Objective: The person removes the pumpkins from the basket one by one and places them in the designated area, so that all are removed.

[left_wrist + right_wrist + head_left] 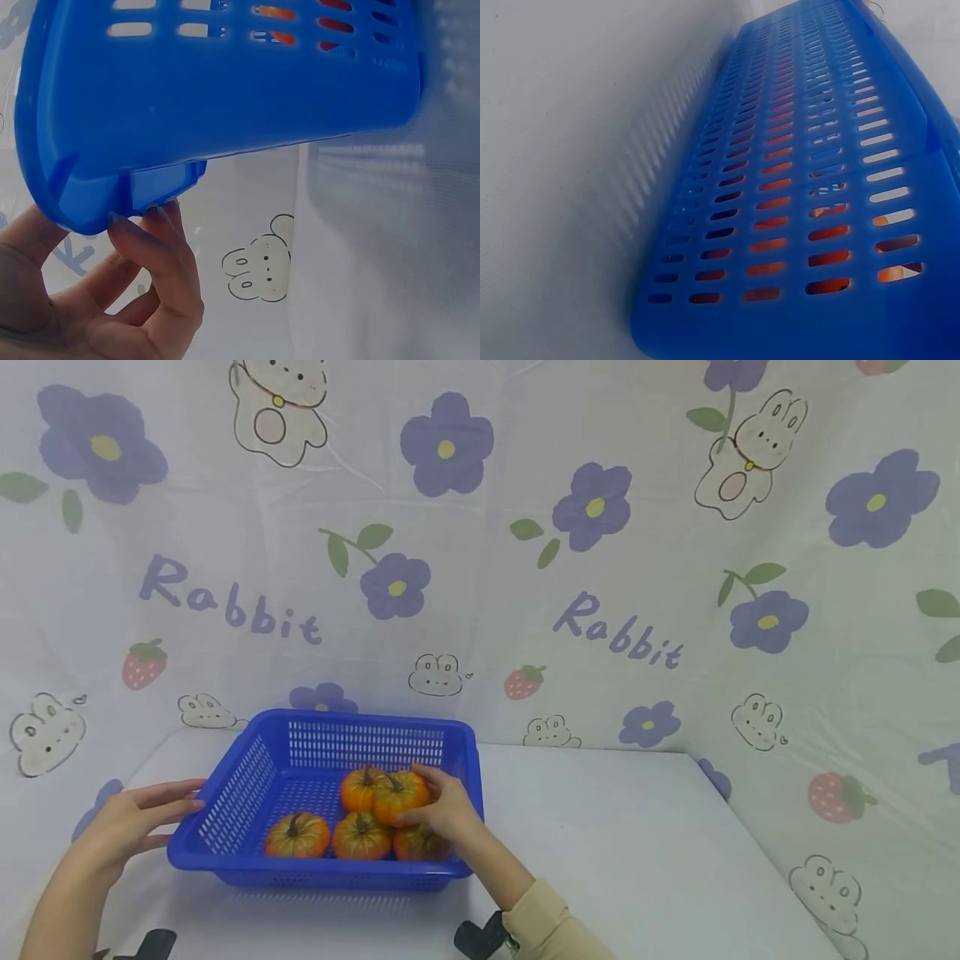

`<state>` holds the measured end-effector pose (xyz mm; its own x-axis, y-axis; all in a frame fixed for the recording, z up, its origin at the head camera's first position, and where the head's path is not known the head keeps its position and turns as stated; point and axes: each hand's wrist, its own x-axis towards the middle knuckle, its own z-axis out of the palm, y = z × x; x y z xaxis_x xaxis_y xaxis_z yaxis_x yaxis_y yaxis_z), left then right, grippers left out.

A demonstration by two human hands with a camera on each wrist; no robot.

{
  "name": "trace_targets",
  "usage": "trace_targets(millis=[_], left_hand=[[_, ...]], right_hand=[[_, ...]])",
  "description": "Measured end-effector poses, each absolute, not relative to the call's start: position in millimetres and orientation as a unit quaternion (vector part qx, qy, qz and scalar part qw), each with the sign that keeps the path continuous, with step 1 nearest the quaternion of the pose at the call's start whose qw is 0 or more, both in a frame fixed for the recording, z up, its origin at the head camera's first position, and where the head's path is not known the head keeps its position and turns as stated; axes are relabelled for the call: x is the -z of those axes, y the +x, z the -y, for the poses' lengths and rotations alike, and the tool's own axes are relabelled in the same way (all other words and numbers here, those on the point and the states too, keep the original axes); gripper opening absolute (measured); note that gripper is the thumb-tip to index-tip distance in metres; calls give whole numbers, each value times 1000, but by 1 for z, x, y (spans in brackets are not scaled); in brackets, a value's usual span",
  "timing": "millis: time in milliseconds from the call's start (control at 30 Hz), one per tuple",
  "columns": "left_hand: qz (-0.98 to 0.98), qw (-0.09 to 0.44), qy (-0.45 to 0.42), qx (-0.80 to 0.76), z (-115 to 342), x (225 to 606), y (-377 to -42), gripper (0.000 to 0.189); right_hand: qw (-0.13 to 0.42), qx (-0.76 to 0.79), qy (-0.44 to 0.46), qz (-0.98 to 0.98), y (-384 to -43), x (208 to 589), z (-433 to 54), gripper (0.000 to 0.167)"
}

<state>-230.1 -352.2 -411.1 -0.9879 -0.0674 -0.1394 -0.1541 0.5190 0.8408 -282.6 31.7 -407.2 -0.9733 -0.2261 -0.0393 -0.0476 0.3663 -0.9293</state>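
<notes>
Gripping a pumpkin (396,799) between thumb and fingers, the right hand (450,814) works inside the blue basket (360,720), lower center-left; the left hand (123,827), curled at its rim, should steady it. A light, level hold would likely spare the neighboring pumpkins (297,837). Only the head view shows that grip.

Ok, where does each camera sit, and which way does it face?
Head: worn on the head, facing forward and down at the blue plastic basket of pumpkins; left hand, right hand and forearms show.
Left wrist: on that wrist, facing one side of the basket; left fingers show at the rim.
Right wrist: on that wrist, facing along the basket's near wall; no hand plainly shows.
Both wrist views share slotted basket walls, orange showing through.
</notes>
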Motion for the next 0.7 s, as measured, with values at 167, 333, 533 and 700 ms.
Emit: trace_targets(millis=[167, 333, 533, 700], left_hand=[[-872, 44, -59, -485, 352, 411, -230, 70], [-866, 46, -52, -495, 353, 411, -230, 68], [-864, 48, -51, -499, 354, 411, -230, 68], [-868, 45, -49, -492, 352, 411, -229, 68]], right_hand=[[76, 555, -88, -823, -282, 408, -32, 69], [76, 545, -94, -830, -282, 407, -32, 73], [65, 523, -100, -844, -282, 409, -31, 75], [59, 521, -105, -845, -283, 410, -31, 73]])
